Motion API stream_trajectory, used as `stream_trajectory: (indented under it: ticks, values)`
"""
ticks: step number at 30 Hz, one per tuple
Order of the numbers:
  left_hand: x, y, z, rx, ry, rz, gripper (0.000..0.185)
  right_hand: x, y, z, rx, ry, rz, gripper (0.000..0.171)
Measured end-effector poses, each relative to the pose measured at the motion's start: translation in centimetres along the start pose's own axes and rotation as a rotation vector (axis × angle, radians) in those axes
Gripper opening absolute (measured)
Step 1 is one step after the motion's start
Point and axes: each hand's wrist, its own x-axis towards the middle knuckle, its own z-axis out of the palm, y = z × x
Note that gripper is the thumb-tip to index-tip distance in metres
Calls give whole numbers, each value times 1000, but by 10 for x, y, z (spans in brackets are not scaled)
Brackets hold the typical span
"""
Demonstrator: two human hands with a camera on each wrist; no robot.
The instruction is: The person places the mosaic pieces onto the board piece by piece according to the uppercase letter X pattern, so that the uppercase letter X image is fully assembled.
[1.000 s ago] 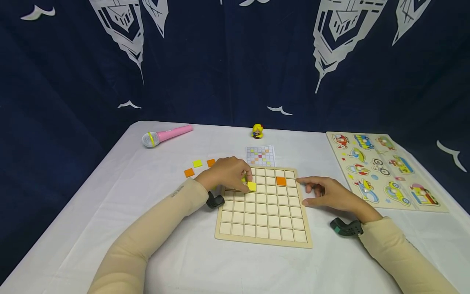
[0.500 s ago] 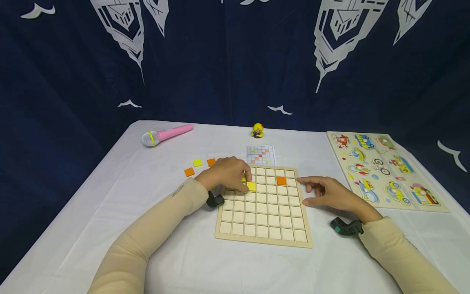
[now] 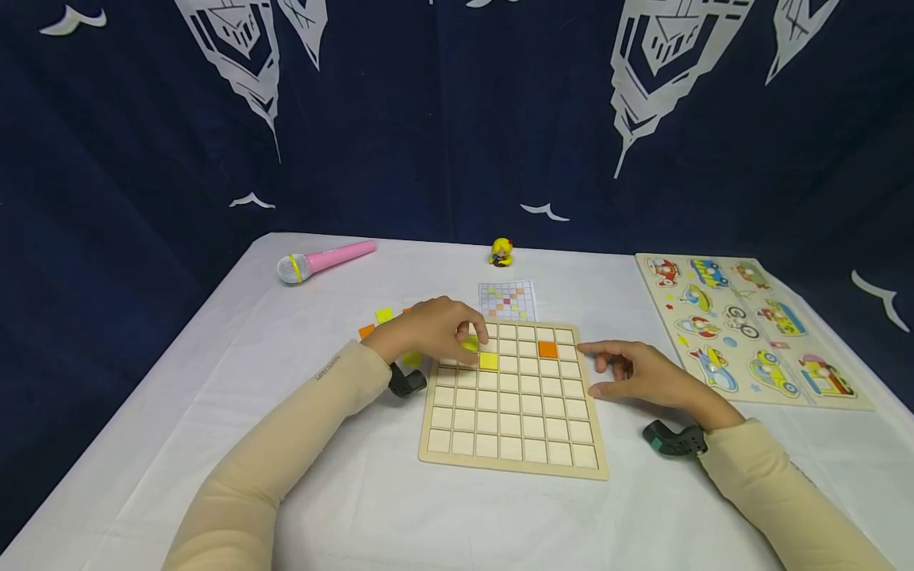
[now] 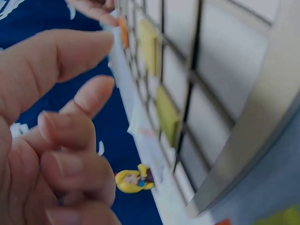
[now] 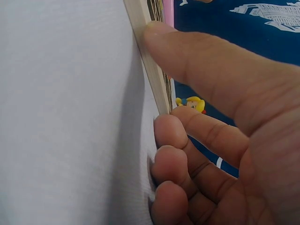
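A wooden grid board lies on the white table in front of me. Two yellow tiles and an orange tile sit in its cells. My left hand hovers over the board's far left corner, just above the yellow tiles. Its fingers are loosely curled and hold nothing. My right hand rests on the table at the board's right edge. Its thumb touches the board's rim and its other fingers are curled on the cloth.
Loose yellow and orange tiles lie left of the board. A pattern card and a small yellow figure are behind it. A pink microphone lies far left, a vehicle peg puzzle right.
My left hand has lifted off the yellow tile and drawn back a little to the left, and the tile now lies flat in its cell. The right hand has stayed put.
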Motion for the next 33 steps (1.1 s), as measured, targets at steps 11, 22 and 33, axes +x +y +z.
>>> stream_trajectory:
  ticks: [11,22,33]
  values:
    - [-28,-17,-23,-222,42,63,26,0,0,0,-1,-2,10,64]
    - [-54,-71,-26,-370,48,-54,36,0,-1,0,4,-2,8,64]
    - [-72,-113,-37,-446,70,-154,40,-1,-2,0,6,0,9,63]
